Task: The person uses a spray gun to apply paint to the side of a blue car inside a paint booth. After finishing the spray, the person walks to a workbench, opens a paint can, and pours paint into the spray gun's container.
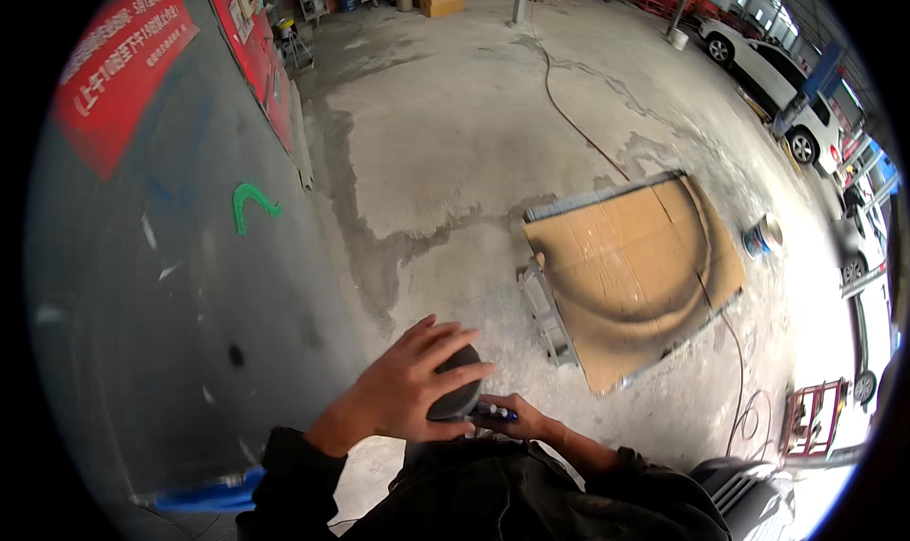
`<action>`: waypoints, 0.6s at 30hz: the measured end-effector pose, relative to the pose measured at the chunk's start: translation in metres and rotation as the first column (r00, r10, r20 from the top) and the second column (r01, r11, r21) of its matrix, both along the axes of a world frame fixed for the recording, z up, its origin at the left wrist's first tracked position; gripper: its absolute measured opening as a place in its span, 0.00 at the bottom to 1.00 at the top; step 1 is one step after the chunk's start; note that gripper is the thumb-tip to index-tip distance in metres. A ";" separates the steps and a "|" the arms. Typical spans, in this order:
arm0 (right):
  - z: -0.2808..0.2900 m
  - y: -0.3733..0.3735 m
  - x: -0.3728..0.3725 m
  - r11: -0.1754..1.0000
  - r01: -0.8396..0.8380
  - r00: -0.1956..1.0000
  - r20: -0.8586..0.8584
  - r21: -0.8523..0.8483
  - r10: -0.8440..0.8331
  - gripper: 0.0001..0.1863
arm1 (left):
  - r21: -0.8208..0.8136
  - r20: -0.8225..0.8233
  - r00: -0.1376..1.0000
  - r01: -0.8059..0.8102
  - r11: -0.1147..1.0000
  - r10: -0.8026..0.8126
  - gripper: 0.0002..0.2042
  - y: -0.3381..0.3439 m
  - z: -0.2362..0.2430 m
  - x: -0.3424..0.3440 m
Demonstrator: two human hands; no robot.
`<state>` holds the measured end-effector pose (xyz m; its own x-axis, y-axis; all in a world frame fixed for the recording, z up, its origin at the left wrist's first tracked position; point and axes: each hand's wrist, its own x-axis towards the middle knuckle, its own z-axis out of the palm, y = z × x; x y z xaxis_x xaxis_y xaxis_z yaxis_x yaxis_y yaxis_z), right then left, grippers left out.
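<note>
My left hand (417,380) curls its fingers over a dark, round cup (455,397) that looks like part of a hand-held spray gun. Just to its right and lower, my right hand (517,418) grips the tool's handle (493,412), which has small metal and blue fittings. My left palm and part of the cup hide each other's shape, so the tool's full outline cannot be made out. Both hands are held in front of my dark-clothed body.
At my left stands a grey panel (171,304) with red areas. Ahead right, cardboard (626,256) with sooty curved marks lies on a stand, a bucket (763,236) beside it. A hose (578,124) crosses the floor. Cars (777,81) and a red cart (813,418) are at right.
</note>
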<state>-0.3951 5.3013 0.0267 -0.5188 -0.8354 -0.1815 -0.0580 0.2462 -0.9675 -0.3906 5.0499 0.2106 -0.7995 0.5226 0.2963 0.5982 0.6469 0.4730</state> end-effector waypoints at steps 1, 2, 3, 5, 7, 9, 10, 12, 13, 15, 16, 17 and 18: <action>-0.007 -0.025 -0.036 0.997 0.014 0.994 -0.107 -0.082 -0.022 0.28 | -0.030 -0.016 0.999 -0.039 0.999 0.039 0.28 -0.020 0.001 -0.029; -0.008 -0.045 -0.069 0.997 0.021 0.994 -0.107 -0.077 -0.029 0.28 | -0.050 -0.069 0.993 -0.103 0.993 0.100 0.26 -0.037 0.000 -0.057; -0.008 -0.065 -0.102 0.997 0.032 0.993 -0.108 -0.072 -0.040 0.28 | -0.042 -0.087 0.991 -0.109 0.993 0.105 0.25 -0.053 -0.002 -0.087; -0.008 -0.106 -0.170 0.997 0.071 0.993 -0.096 -0.041 -0.075 0.27 | -0.027 -0.129 0.987 -0.097 0.995 0.093 0.23 -0.090 -0.009 -0.155; -0.004 -0.143 -0.236 0.994 0.108 0.992 -0.073 0.014 -0.107 0.27 | -0.006 -0.152 0.983 -0.106 0.994 0.104 0.21 -0.126 -0.013 -0.220; -0.003 -0.178 -0.294 0.984 0.175 0.980 -0.102 0.032 -0.171 0.25 | 0.001 -0.179 0.979 -0.103 0.995 0.101 0.20 -0.163 -0.008 -0.291; -0.008 -0.194 -0.323 0.979 0.202 0.973 -0.109 -0.004 -0.202 0.25 | 0.002 -0.163 0.983 -0.090 0.996 0.089 0.20 -0.177 -0.006 -0.325; -0.008 -0.219 -0.381 0.974 0.228 0.969 -0.089 -0.012 -0.228 0.24 | 0.018 -0.165 0.983 -0.082 0.996 0.084 0.19 -0.203 -0.004 -0.395; -0.010 -0.238 -0.413 0.972 0.235 0.969 -0.072 -0.008 -0.235 0.24 | 0.008 -0.158 0.985 -0.074 0.997 0.074 0.19 -0.220 -0.003 -0.429; -0.012 -0.279 -0.476 0.969 0.248 0.969 -0.016 -0.013 -0.248 0.24 | -0.011 -0.139 0.989 -0.058 0.998 0.056 0.19 -0.255 -0.001 -0.496; -0.015 -0.299 -0.509 0.968 0.251 0.968 0.022 -0.017 -0.250 0.24 | -0.019 -0.125 0.990 -0.064 0.998 0.061 0.18 -0.272 -0.005 -0.530; -0.019 -0.318 -0.541 0.967 0.253 0.966 0.061 -0.019 -0.251 0.24 | -0.027 -0.109 0.992 -0.070 0.997 0.066 0.18 -0.291 -0.010 -0.565; -0.023 -0.338 -0.571 0.959 0.276 0.960 0.068 -0.059 -0.271 0.24 | -0.035 -0.093 0.993 -0.077 0.996 0.073 0.18 -0.309 -0.014 -0.600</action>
<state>-0.9657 4.9632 0.0040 -0.7194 -0.6744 -0.1664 0.0597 0.1786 -0.9821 -0.9902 4.7407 0.1961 -0.8073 0.4748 0.3505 0.5869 0.7082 0.3925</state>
